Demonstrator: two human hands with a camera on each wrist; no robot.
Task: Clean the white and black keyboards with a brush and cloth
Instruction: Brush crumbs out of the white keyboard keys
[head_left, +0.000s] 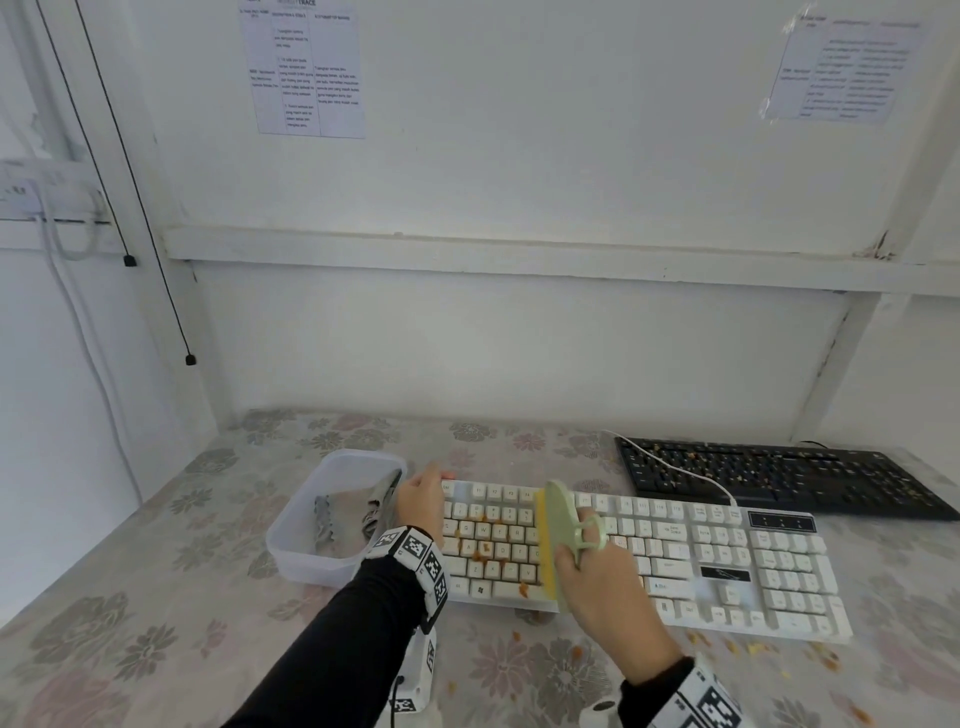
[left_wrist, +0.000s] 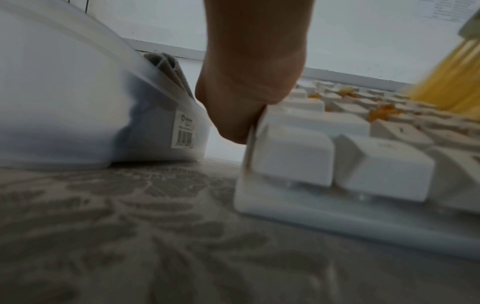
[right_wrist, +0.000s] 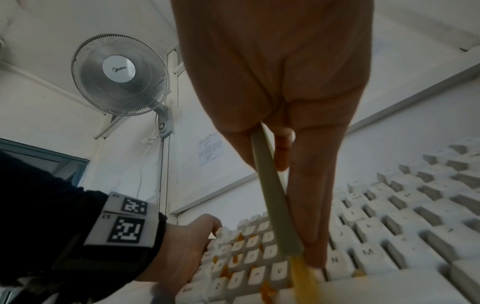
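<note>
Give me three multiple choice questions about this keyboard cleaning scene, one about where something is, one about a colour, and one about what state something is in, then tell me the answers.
1. Where is the grey cloth?
A. On the black keyboard
B. In the clear plastic tub
C. In the right hand

2. What colour are the bristles of the brush?
A. Yellow
B. Blue
C. Black

3. What state is the black keyboard in?
A. Wiped clean
B. Flipped over
C. Still strewn with crumbs

Answers:
1 B, the cloth lies inside the tub left of the white keyboard.
2 A, yellow bristles show below the green brush back.
3 C, light specks dot its keys while the right hand brushes the white one and the left hand steadies its end.
</note>
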